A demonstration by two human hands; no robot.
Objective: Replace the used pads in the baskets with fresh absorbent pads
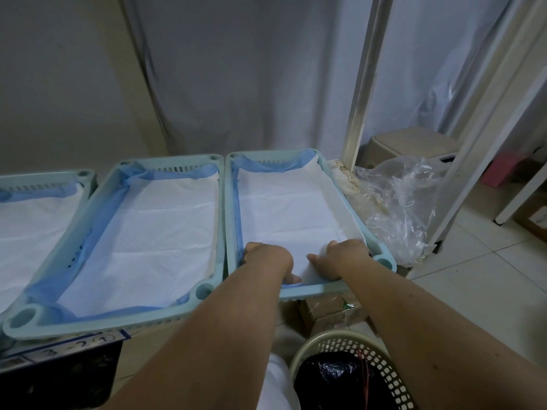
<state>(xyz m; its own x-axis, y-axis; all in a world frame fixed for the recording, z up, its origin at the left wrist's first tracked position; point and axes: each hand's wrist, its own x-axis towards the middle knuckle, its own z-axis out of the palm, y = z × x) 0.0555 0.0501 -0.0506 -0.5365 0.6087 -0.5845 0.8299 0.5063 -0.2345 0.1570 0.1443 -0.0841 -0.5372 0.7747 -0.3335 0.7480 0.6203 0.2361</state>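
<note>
Both the left hand (268, 258) and right hand (340, 255) press the pad (290, 214) flat with curled fingers, gripping nothing I can see; its far edge could ruck up against the basket (381, 253) wall.

leftmost basket (44, 184) cropped — fingertips hidden under pad (284, 214)

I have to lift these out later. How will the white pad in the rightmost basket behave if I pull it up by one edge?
The pad likely goes floppy: its blue edging already crumples against the basket wall. It looks thin and creased, so probably light. Both hands, left hand and right hand, press it flat, suggesting it won't lie flat unaided.
</note>
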